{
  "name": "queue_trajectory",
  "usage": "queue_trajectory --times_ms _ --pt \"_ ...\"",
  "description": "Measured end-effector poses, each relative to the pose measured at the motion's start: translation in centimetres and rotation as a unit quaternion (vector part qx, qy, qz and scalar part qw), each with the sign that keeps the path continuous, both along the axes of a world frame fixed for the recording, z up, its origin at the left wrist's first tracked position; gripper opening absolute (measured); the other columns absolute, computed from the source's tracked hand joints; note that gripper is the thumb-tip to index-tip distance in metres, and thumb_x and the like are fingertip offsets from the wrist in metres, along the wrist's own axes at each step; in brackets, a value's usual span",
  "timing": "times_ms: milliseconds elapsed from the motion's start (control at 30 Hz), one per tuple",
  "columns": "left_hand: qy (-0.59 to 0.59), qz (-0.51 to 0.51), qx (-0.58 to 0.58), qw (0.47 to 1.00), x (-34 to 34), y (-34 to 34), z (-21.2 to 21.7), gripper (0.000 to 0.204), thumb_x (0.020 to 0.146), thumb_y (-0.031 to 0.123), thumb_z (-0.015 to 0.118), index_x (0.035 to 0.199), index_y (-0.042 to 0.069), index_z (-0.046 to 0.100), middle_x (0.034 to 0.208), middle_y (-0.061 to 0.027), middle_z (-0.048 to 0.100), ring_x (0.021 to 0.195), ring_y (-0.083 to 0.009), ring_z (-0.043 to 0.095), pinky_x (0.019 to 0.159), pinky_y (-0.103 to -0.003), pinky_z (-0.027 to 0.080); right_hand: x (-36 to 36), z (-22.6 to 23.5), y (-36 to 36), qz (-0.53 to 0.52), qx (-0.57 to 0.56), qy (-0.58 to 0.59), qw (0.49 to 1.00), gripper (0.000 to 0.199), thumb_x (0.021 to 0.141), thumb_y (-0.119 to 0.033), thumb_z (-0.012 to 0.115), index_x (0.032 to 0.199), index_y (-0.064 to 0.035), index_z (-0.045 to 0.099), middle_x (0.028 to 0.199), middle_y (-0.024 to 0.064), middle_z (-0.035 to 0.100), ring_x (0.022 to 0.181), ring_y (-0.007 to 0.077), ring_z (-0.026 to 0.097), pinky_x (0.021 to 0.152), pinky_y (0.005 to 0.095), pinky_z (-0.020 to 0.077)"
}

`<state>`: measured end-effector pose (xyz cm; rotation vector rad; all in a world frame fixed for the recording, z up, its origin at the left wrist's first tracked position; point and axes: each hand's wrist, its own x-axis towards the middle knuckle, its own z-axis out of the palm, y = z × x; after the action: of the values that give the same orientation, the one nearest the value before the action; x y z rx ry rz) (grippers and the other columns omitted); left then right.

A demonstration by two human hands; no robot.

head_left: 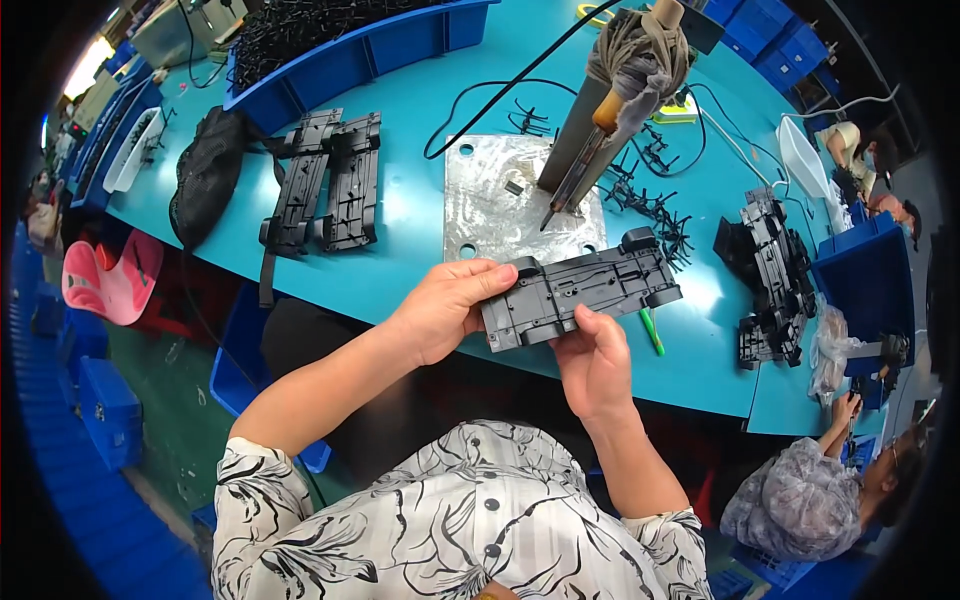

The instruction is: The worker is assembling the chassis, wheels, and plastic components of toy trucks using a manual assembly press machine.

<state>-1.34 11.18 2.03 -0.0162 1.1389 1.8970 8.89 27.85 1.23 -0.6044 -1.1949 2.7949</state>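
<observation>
A black plastic toy-car chassis (pixel 590 290) with wheel arches is held up over the table's near edge, slightly tilted. My left hand (pixel 450 308) grips its left end, thumb on top and fingers hidden beneath. Under the near edge, my right hand (pixel 592 362) holds it with the thumb over the rim. Just beyond stands a metal plate (pixel 490 190) with an upright post, and a soldering-iron-like tool (pixel 585 165) with a cloth-wrapped handle points down at it. A small dark piece (pixel 514 187) lies on the plate.
Two more chassis (pixel 325 185) lie left, beside a black mesh bag (pixel 208 178). Stacked chassis (pixel 770 275) sit right. A blue bin (pixel 370 55) of black parts stands behind. Black sprues (pixel 650 215), a green pen (pixel 652 332) and cables lie about. Another person (pixel 800 500) works at right.
</observation>
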Motion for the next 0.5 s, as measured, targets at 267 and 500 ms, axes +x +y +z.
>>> queue_trajectory --times_ms 267,500 --pt "-0.006 0.03 0.019 0.999 -1.6 0.4 0.2 0.032 0.093 0.028 0.057 0.109 -0.001 0.058 0.104 -0.0082 0.062 0.095 -0.0166 0.061 0.085 -0.034 0.051 -1.8 -0.2 0.0 0.0 0.01 0.018 1.0 0.024 0.089 -0.017 0.053 0.108 -0.0029 0.058 0.109 0.0064 0.062 0.102 0.0188 0.057 0.09 0.0363 0.041" --pt "0.001 0.053 0.039 0.998 -2.7 1.1 -0.3 0.034 0.092 0.03 0.06 0.108 -0.001 0.058 0.104 -0.0082 0.062 0.096 -0.0168 0.061 0.085 -0.034 0.051 -3.0 -0.5 0.2 -0.018 -0.017 0.032 0.999 0.021 0.089 -0.016 0.054 0.104 -0.0031 0.06 0.109 0.0074 0.062 0.104 0.0201 0.057 0.094 0.0381 0.04"
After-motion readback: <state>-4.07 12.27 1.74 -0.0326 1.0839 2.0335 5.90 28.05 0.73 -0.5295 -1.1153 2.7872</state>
